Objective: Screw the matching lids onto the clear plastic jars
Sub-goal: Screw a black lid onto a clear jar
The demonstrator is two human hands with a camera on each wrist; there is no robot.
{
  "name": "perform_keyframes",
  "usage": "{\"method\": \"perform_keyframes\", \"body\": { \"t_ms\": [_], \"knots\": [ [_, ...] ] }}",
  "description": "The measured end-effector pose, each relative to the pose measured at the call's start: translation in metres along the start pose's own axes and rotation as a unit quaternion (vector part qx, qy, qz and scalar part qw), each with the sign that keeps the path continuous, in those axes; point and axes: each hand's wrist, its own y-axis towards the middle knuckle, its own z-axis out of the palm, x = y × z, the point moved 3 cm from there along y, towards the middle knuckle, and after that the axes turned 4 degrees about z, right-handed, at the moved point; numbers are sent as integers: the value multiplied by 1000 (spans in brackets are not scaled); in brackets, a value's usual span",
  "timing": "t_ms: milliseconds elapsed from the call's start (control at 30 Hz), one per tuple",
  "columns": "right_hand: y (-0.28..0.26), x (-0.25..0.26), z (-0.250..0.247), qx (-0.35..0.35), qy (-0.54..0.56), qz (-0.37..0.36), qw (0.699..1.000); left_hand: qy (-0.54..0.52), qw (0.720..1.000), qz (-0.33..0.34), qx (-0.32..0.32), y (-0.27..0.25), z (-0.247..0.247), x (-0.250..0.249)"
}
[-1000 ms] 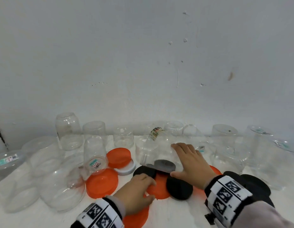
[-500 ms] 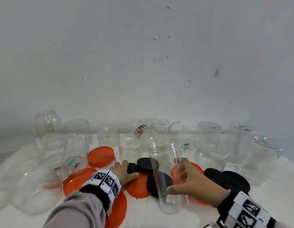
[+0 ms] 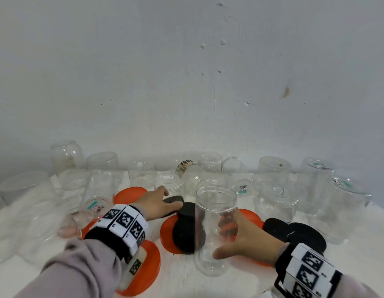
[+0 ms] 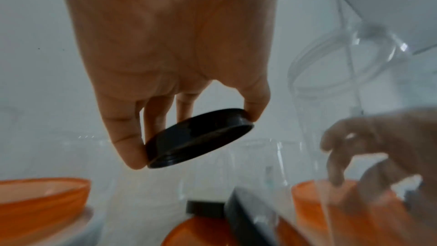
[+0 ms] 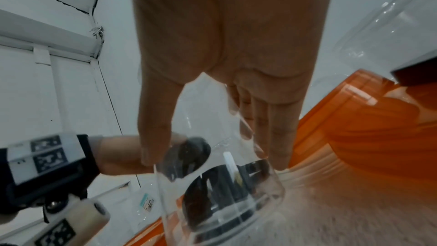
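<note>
Head view shows the right hand wrapped around a tall clear jar, which stands upright with its open mouth up, on or just above the white table; I cannot tell if its base touches. The thumb is on the near side of the wall and the other fingers on the far side. The left hand is just to the left of the jar, a little farther from the body. In the left wrist view it pinches a small black lid by its rim, between the thumb and the fingers, and the lid is tilted and lifted clear of the other lids.

Between the two hands lie more black lids on an orange lid, and further orange ones sit near the left wrist. Many other clear jars stand beyond both hands, by the wall, without lids.

I judge that the step in hand is pairing: jar chosen, lid just picked. The next move calls for carrying the lid to the right, over the jar mouth, making it level, then setting it down and turning while the right hand keeps the jar from spinning. Whether this lid fits this mouth cannot be judged yet.
</note>
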Motion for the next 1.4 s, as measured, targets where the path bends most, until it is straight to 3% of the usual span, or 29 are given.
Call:
{"method": "perform_keyframes", "body": {
  "t_ms": [200, 333, 667, 900, 1400],
  "knots": [
    [12, 0, 1, 7, -6, 0, 1000, -131, 980, 96, -118, -22, -36, -40],
    [19, 1, 3, 4, -15, 5, 1000, -174, 961, 150, -154, -36, -44, -68],
    [15, 5, -5, 29, 38, 1, 999, -81, 969, 209, -108, -50, -28, -97],
    [11, 2, -7, 30, 54, -11, 998, -35, 973, 208, -94, -52, -21, -101],
    [11, -2, -5, 43, 70, -35, 996, -43, 975, 206, -69, -60, -3, -96]
  ]
}}
